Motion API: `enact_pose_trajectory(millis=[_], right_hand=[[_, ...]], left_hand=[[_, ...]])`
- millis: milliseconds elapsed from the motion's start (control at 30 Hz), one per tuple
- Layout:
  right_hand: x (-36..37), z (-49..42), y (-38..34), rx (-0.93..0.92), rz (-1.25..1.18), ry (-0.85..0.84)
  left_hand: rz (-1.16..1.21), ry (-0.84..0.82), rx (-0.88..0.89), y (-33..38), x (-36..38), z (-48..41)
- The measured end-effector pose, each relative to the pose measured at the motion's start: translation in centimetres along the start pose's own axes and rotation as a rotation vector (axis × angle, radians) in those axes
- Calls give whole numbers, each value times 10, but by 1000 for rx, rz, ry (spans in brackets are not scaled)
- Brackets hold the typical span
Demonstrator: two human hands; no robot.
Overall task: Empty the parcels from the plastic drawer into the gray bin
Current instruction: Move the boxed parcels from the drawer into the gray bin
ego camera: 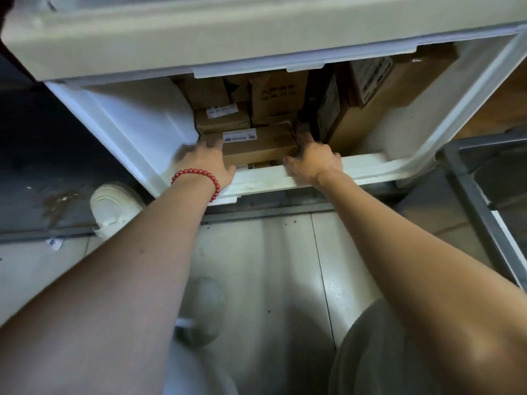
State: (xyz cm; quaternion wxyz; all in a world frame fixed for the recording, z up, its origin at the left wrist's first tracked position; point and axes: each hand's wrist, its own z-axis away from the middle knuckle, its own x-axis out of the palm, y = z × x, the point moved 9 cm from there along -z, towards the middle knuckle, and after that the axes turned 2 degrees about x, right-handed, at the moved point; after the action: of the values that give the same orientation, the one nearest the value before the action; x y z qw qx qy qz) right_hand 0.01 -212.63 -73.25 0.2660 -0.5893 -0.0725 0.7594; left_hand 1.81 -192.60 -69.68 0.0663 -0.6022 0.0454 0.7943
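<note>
The white plastic drawer [362, 166] is pulled out below a cream cabinet top and holds several brown cardboard parcels. The nearest parcel [259, 148] is a flat box with a white label. My left hand [206, 162], with a red bead bracelet on the wrist, lies against the box's left end. My right hand [313, 158] reaches over the drawer's front rim and presses on the box's right end. Both hands clasp this box between them. The gray bin [467, 172] shows at the right edge, beside the drawer.
More parcels [273, 95] are stacked deeper in the drawer, a large one [379, 89] leaning at the right. A white shoe [114, 206] stands on the floor at left, a second shoe [205, 309] below. A metal floor rail [256, 213] runs under the drawer.
</note>
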Motion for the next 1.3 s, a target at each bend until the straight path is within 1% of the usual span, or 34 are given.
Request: enact_pose_trajectory(millis=[267, 433, 533, 733, 800, 867, 933, 1000, 1100, 1167, 1300], right_hand=[[1, -5, 0, 10, -24, -48], [1, -3, 1, 18, -73, -30], [-2, 1, 3, 26, -165, 10], [-15, 25, 4, 24, -501, 59], [-18, 38, 3, 9, -529, 40], [-21, 52, 2, -18, -505, -4], [-25, 66, -1, -48, -467, -44], [-32, 79, -2, -80, -465, -43], [-49, 101, 1, -103, -524, 20], [-66, 118, 3, -136, -568, 94], [-96, 156, 9, -219, -538, 243]], left_hand=[[249, -82, -179, -14, 17, -16], [301, -25, -256, -18, 13, -11], [357, 22, -223, -18, 10, -10], [461, 123, -196, -8, 2, 12], [525, 144, -192, -8, 3, 25], [569, 143, -178, -10, 1, 36], [575, 142, -162, -13, -8, 48], [567, 169, -139, -15, -22, 61], [591, 231, -102, -14, -42, 86], [634, 275, -98, -15, -52, 104], [784, 321, -95, -9, -61, 147]])
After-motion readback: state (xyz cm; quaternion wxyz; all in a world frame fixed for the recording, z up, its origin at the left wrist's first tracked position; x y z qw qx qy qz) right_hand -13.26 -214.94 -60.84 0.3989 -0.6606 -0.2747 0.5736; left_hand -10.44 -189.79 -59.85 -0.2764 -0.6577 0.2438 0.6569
